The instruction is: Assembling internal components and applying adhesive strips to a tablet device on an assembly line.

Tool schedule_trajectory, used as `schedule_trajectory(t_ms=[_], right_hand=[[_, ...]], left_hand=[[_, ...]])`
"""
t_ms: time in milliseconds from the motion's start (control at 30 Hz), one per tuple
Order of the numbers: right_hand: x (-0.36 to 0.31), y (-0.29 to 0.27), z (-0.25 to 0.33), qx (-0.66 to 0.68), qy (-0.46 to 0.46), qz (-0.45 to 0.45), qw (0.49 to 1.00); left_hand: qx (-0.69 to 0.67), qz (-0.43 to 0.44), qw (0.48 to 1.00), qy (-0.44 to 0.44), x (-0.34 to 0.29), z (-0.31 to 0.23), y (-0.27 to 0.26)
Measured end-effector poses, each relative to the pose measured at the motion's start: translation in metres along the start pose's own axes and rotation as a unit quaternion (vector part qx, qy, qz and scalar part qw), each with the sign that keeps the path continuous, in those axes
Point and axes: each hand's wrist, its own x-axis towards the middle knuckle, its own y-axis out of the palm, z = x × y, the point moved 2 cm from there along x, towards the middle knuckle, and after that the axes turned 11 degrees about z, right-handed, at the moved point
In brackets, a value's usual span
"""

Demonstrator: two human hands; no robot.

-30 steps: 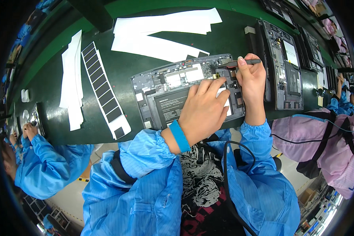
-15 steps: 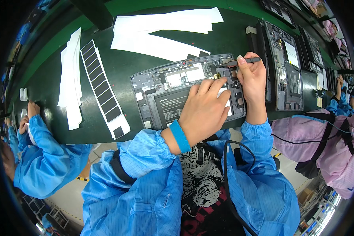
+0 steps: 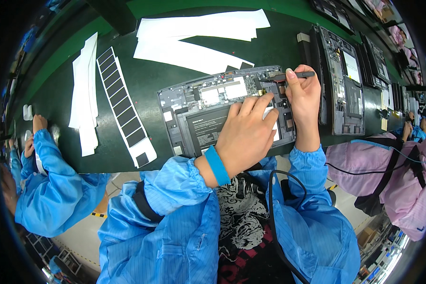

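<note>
Head view, your left hand (image 3: pixel 248 137) flat on the opened grey tablet chassis (image 3: pixel 222 111), right hand (image 3: pixel 304 97) pinching a slim black tool (image 3: pixel 293 75), white paper strips (image 3: pixel 199 38) behind, another opened tablet (image 3: pixel 341 80) just beside.

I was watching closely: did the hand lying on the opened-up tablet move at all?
No. The left hand rests at the same spot on the opened tablet, beside the right hand with its dark tool.

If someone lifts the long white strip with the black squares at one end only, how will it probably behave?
The strip with black squares is long, narrow and lies flat on the dark green table, so it probably flops and sags when lifted by one end. It looks thin like the white paper strips nearby, so likely very light. Pushed, it may slide or buckle rather than roll.
</note>
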Motion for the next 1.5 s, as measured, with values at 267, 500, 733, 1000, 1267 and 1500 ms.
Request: schedule_trajectory(t_ms=[267, 500, 733, 1000, 1267, 1500], right_hand=[[-0.003, -0.002, -0.001, -0.011, 0.007, 0.000, 1.000], [-0.005, 0.000, 0.000, 0.000, -0.010, 0.003, 1.000], [-0.001, 0.001, -0.001, -0.007, 0.007, -0.002, 1.000], [-0.012, 0.001, 0.010, -0.098, -0.067, -0.076, 0.990], [-0.014, -0.001, -0.002, -0.021, -0.099, -0.065, 0.993], [-0.016, -0.009, 0.018, 0.037, -0.063, 0.040, 0.997]], left_hand=[[0.070, -0.017, 0.997, -0.009, 0.002, -0.002, 0.005], [0.100, -0.025, 0.994, -0.031, 0.005, -0.006, 0.010], [0.151, -0.053, 0.984, -0.081, 0.016, -0.009, 0.019], [0.162, -0.086, 0.980, -0.083, 0.016, -0.011, 0.026], [0.073, -0.007, 0.997, -0.020, -0.029, -0.020, -0.021], [0.075, -0.131, 0.980, -0.127, -0.155, 0.063, -0.109]])
